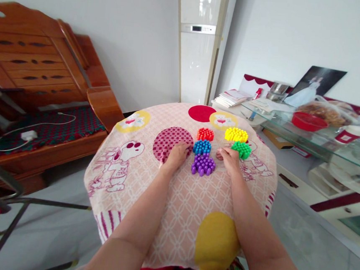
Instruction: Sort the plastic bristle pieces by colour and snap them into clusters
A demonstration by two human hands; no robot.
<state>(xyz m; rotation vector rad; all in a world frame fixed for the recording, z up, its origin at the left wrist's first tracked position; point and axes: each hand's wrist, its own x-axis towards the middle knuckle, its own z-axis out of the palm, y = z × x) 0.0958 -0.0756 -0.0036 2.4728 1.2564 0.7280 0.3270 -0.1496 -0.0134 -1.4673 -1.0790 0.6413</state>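
Five groups of small round-topped pieces stand on the cloth-covered round table (180, 202). The red group (205, 134) is behind the blue group (202, 147), and the purple group (203, 164) is nearest me. To the right, the yellow group (236, 135) stands behind the green group (241, 149). My left hand (179, 154) rests on the cloth just left of the blue group, its fingers curled together; whatever they hold, if anything, is hidden. Beside the green group, on its left, my right hand (229, 158) is closed, with its fingertips tucked under and their contents not visible.
At the right is a glass-topped stand (318, 141) with a red bowl (309, 121), a cup (348, 135) and a plastic bag of food (330, 111). A wooden bench (41, 62) is on the left, with a metal-framed chair (5, 220) nearer. A tall white cabinet unit (195, 65) stands behind the table.
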